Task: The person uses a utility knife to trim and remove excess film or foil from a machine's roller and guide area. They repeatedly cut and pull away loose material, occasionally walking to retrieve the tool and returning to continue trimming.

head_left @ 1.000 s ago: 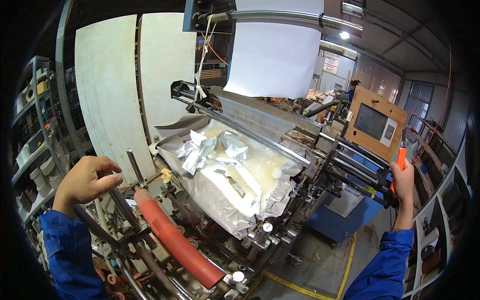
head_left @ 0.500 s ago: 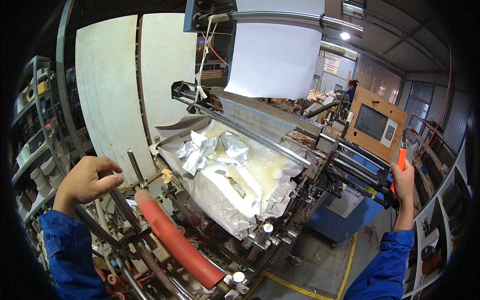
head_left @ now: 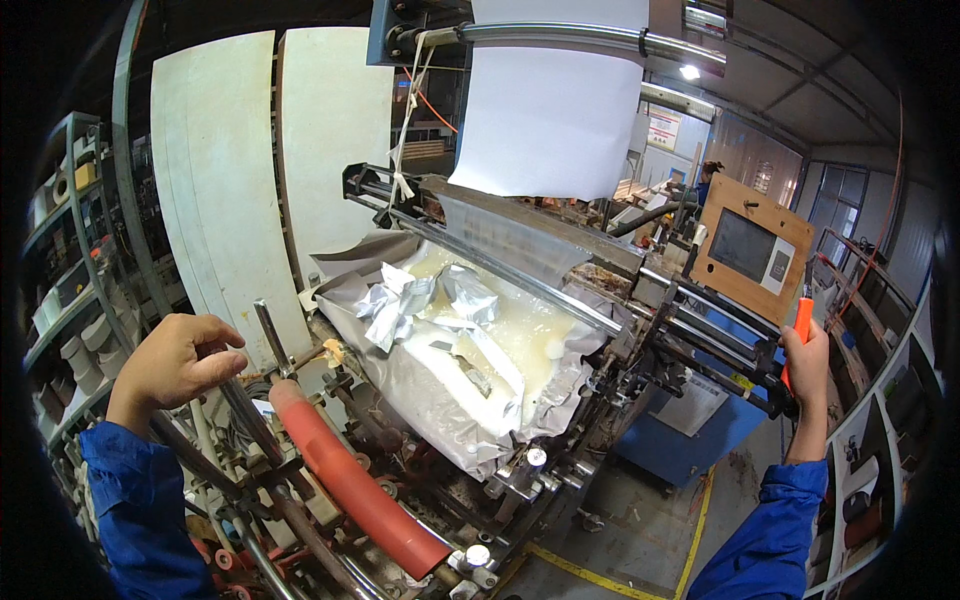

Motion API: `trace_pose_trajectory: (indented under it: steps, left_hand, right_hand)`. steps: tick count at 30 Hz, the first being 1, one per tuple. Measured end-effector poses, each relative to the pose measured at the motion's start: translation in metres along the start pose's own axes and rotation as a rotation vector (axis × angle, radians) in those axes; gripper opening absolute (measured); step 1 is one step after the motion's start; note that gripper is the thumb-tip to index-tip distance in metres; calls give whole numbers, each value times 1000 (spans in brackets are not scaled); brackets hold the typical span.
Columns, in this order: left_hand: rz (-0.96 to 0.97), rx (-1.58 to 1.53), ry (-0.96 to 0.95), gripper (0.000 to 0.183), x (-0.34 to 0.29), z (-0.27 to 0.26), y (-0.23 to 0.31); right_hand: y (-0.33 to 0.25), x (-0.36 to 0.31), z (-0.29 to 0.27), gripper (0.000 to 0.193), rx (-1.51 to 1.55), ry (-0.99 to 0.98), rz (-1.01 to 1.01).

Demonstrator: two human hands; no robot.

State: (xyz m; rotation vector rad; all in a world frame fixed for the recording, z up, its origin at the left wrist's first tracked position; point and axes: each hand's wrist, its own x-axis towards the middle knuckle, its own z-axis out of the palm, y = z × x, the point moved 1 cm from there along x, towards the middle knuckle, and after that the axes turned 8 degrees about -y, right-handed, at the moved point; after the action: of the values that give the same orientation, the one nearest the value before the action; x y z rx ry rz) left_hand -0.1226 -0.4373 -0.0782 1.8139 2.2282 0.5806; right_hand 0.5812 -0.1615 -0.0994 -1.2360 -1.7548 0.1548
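Note:
My left hand (head_left: 178, 362) hovers at the left, near a metal shaft end above the red roller (head_left: 355, 480). Its fingers are loosely curled and apart, with nothing in them. At the right, my right hand (head_left: 806, 362) grips an orange utility knife (head_left: 803, 325) held upright. That hand is beside the machine's side rails. Between my hands lies a grey plastic sheet (head_left: 400, 415), forming a trough with milky, yellowish liquid (head_left: 545, 345) in it. Crumpled silvery-white film (head_left: 392, 305) and a white strip (head_left: 490, 355) lie in the liquid.
White material (head_left: 550, 120) hangs from a metal roller (head_left: 590, 45) above the trough. A wooden-framed control panel (head_left: 752, 250) stands at the right. Pale boards (head_left: 215, 190) lean at the left, beside shelves (head_left: 75, 270). Another person (head_left: 709, 178) is in the background. Yellow lines (head_left: 590, 575) mark the floor.
Both my hands keep their positions, and the knife stays in the right one. In the background the other person has shifted slightly.

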Motion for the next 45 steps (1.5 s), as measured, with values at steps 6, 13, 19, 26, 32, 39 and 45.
trace_pose_trajectory:
  steps: [6, 13, 19, 26, 32, 39, 45]
  left_hand:
    - [-2, 8, 1, 50, 0, 0, -1]
    - [25, 12, 23, 48, 1, 2, -3]
    - [12, 10, -3, 48, -1, -1, 0]
    - [8, 23, 1, 49, 0, 0, 1]
    - [12, 14, 7, 49, 0, 0, 0]
    - [35, 17, 12, 47, 1, 0, 0]
    - [17, 11, 3, 48, 0, 0, 1]
  right_hand:
    - [1, 0, 0, 18, -8, -6, 9]
    - [1, 0, 0, 18, 12, -2, -28]
    - [2, 0, 0, 18, 41, -13, -8]
    - [3, 0, 0, 19, 9, -10, -16]
    - [3, 1, 0, 19, 23, -19, -10]
    - [1, 0, 0, 19, 23, -12, -20]
    - [1, 0, 1, 19, 25, -2, -20]
